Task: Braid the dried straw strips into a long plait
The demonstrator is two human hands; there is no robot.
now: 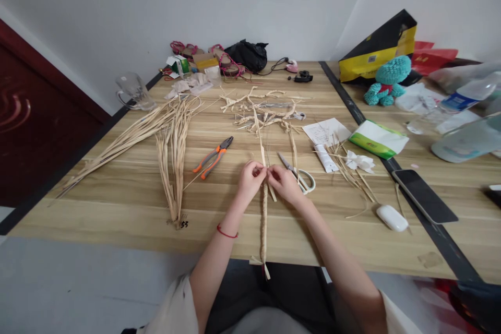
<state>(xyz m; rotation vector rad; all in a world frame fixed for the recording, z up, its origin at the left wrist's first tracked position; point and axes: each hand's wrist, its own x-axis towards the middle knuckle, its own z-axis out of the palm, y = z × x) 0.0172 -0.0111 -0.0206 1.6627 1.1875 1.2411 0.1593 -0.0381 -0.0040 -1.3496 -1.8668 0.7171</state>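
Where the fingertips of both hands met, at the centre of my clock face, a slender, pale cord of tightly wrapped straw-like fibre (264,219) was firmly gripped. The left hand (250,180) pinched it between closed fingertips, and the right hand (285,181) pinched it from the other side, the two touching or nearly so. Below them the cord ran to six o'clock, over the near edge of the pale wood-grained table (97,203), its short loose ends splayed; above, a flat pale strip (259,135) carried on toward twelve, among branching, twisted pieces of fibre (274,115). Steel scissors with white looped handles (291,167) lay at three, just beside the right hand. Pliers with orange-and-grey handles (222,147) lay between nine and ten, nearer than a sheaf of long, dry, straw-coloured strips (178,162) at nine. Farther off, a turquoise crocheted doll (393,70) sat at two, and a clear glass mug (135,91) was at ten
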